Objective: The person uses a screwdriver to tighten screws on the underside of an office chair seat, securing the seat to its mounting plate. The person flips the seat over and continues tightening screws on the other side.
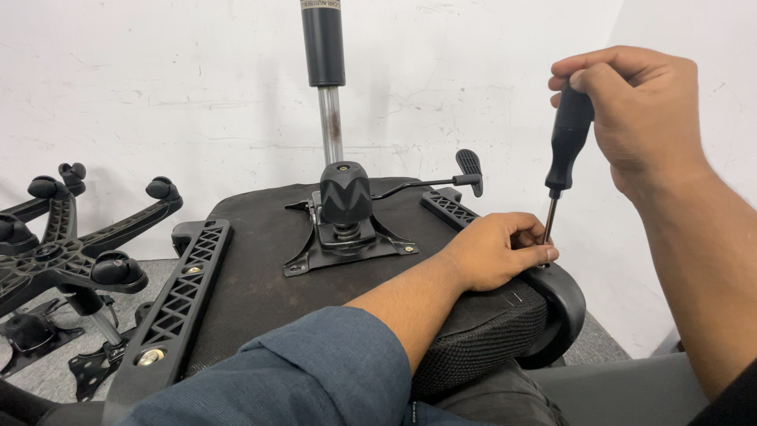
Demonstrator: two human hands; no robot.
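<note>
Seat pan (260, 237) of an office chair lies upside down across the person's lap, its black underside facing up and filling the middle of the view against a white wall. Two black latticed armrest brackets (185, 284) run along its left and right edges. At its centre a metal tilt mechanism (347, 229) is bolted on, with a gas cylinder (325, 71) standing upright from it and a lever (441, 180) reaching right. A five-star wheeled base (71, 237) lies on the floor to the left. The left hand (497, 248) rests on the seat's right edge, fingers pinched narrow around the screwdriver (564, 154) shaft near its tip. The right hand (639, 102) is wrapped closed around the screwdriver's black handle, holding it nearly upright above the right bracket.
</note>
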